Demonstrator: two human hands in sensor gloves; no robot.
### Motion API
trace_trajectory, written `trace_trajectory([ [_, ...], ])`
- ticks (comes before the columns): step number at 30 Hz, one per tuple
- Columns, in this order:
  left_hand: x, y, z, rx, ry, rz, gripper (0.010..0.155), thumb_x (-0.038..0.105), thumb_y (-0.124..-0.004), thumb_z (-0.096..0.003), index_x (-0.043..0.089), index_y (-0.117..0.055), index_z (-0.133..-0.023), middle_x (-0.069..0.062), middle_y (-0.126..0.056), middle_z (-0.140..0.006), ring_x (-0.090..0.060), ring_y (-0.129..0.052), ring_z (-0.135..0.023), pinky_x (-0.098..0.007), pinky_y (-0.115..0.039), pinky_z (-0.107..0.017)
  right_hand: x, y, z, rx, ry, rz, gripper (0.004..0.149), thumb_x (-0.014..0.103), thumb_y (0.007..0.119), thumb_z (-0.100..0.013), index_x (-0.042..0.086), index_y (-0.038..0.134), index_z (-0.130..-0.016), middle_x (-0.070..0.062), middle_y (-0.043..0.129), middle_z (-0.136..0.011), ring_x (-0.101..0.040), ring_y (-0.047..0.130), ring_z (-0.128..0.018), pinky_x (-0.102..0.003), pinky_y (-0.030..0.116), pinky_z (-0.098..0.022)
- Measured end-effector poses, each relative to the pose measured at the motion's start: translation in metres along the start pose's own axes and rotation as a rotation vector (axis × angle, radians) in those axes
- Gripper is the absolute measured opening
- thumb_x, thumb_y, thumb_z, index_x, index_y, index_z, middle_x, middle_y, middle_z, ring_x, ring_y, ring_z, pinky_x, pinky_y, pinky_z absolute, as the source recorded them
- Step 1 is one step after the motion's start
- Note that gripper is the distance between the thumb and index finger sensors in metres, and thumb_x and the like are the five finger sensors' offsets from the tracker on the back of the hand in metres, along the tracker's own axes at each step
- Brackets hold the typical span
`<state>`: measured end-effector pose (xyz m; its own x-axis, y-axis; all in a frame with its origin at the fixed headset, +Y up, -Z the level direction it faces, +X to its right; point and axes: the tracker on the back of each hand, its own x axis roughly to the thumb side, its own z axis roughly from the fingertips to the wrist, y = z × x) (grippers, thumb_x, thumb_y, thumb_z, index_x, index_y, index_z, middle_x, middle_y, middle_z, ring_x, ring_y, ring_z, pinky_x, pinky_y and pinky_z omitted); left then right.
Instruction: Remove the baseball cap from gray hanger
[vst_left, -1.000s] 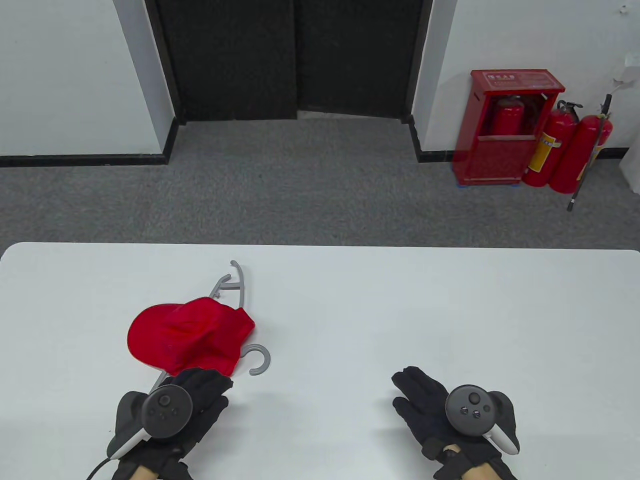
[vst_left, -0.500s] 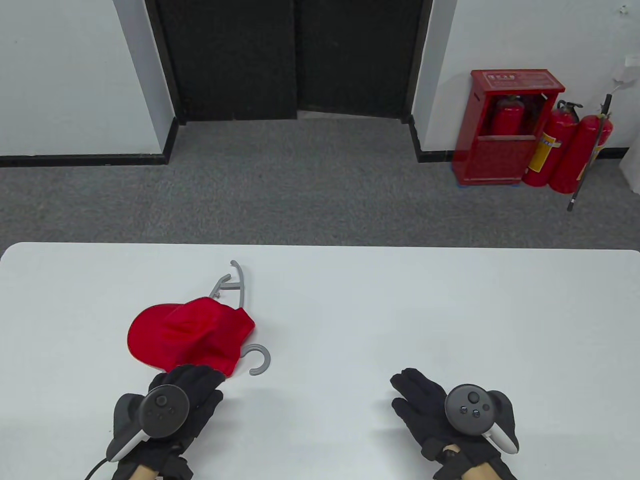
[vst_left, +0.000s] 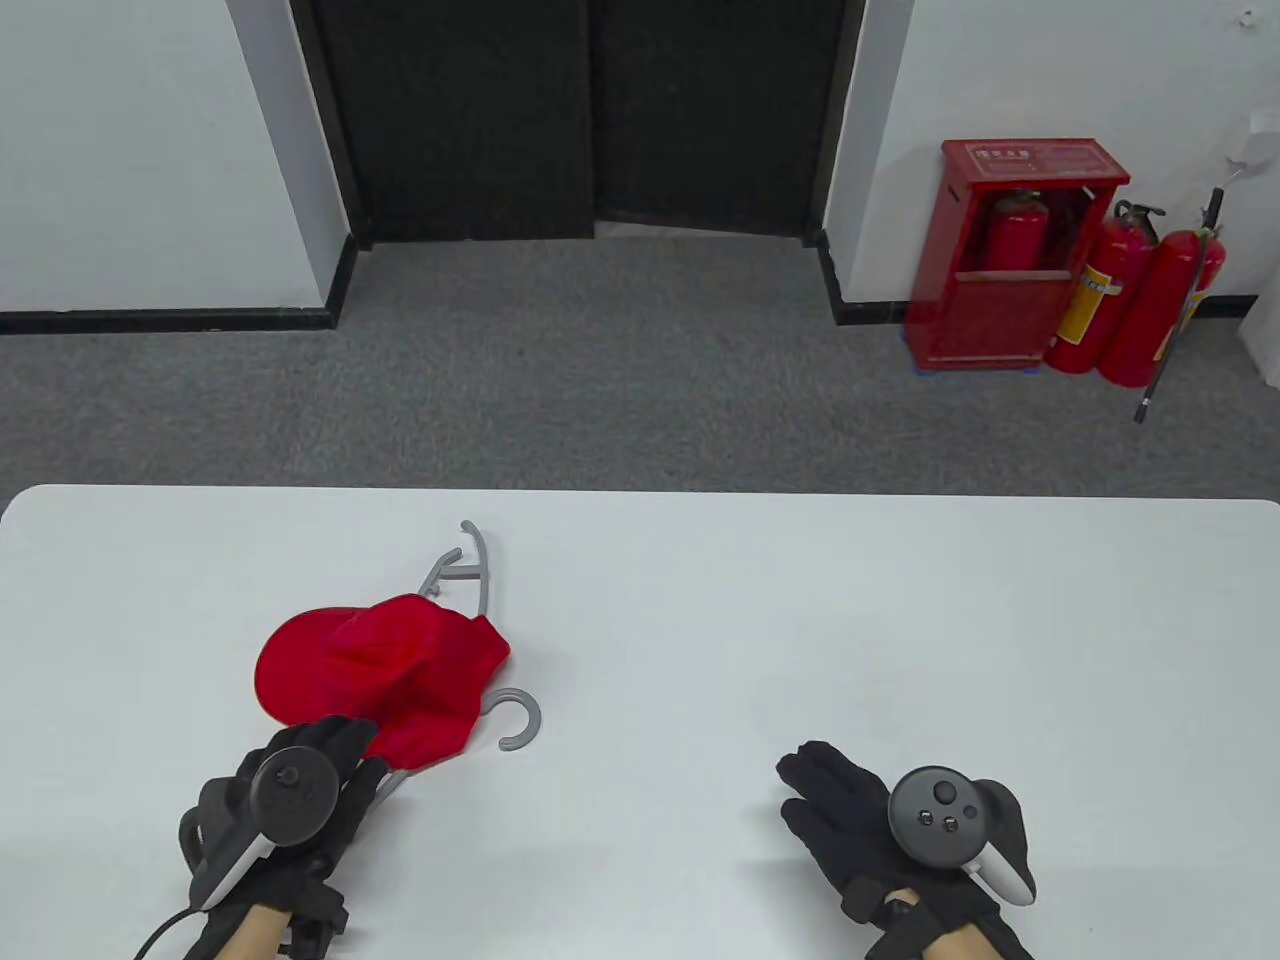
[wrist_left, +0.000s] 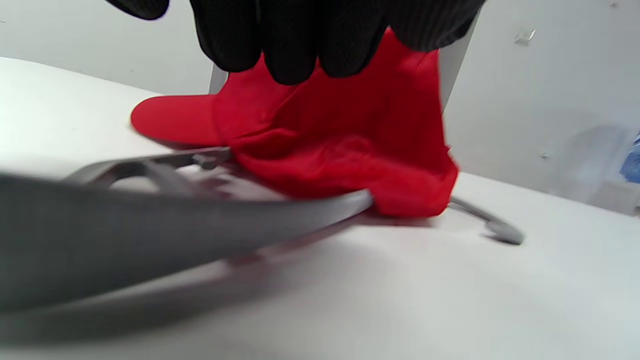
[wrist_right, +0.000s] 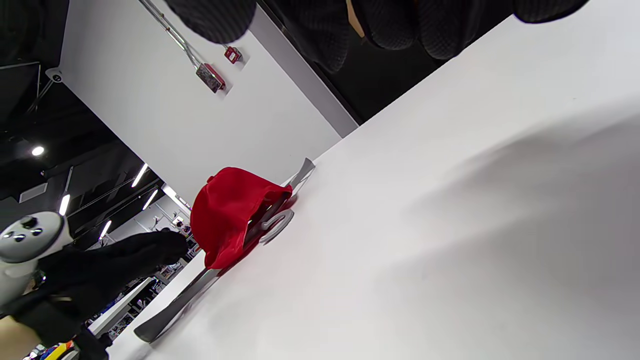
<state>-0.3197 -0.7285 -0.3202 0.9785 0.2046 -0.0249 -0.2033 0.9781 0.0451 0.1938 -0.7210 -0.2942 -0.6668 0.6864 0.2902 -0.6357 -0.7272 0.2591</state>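
Note:
A red baseball cap (vst_left: 380, 668) lies on the white table (vst_left: 800, 620), draped over a gray hanger (vst_left: 482, 572) that lies flat; the hanger's hook (vst_left: 520, 725) pokes out to the cap's right. My left hand (vst_left: 335, 745) reaches to the cap's near edge with fingers extended; it grips nothing that I can see. In the left wrist view its fingertips (wrist_left: 295, 55) hang just over the cap (wrist_left: 340, 145), with the hanger's near arm (wrist_left: 150, 225) below. My right hand (vst_left: 810, 775) rests flat and empty at the front right. The right wrist view shows the cap (wrist_right: 225, 210) and the left hand (wrist_right: 115, 270).
The table's far edge (vst_left: 640, 490) runs across the middle of the view, with gray carpet behind it. A red fire cabinet (vst_left: 1010, 270) and extinguishers (vst_left: 1150, 300) stand on the floor far back right.
My left hand has moved left and slightly back, off the hanger's near arm, which now shows beside it. The cap, the hanger and my right hand have barely moved.

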Motion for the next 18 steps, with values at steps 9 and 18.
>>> trace_trajectory([
  [9, -0.002, -0.032, -0.005, -0.083, 0.067, -0.171, 0.061, 0.053, -0.079, -0.0552, 0.029, -0.072, -0.111, -0.008, -0.07, -0.121, -0.041, -0.073, -0.106, -0.07, -0.054, -0.074, 0.0, 0.001, 0.0, 0.016, 0.003, -0.004, 0.062, 0.046, 0.062, -0.059, 0.011, 0.064, -0.111, -0.029, 0.049, -0.119, -0.058, 0.056, -0.1, -0.081, 0.049, -0.063],
  [18, -0.002, -0.031, -0.007, -0.099, 0.072, -0.165, 0.053, 0.052, -0.081, -0.0544, 0.028, -0.085, -0.101, -0.007, -0.074, -0.118, -0.039, -0.076, -0.102, -0.068, -0.055, -0.074, 0.0, 0.002, -0.001, 0.035, 0.009, -0.005, 0.062, 0.046, 0.062, -0.059, 0.011, 0.064, -0.111, -0.029, 0.049, -0.119, -0.058, 0.055, -0.1, -0.08, 0.049, -0.063],
])
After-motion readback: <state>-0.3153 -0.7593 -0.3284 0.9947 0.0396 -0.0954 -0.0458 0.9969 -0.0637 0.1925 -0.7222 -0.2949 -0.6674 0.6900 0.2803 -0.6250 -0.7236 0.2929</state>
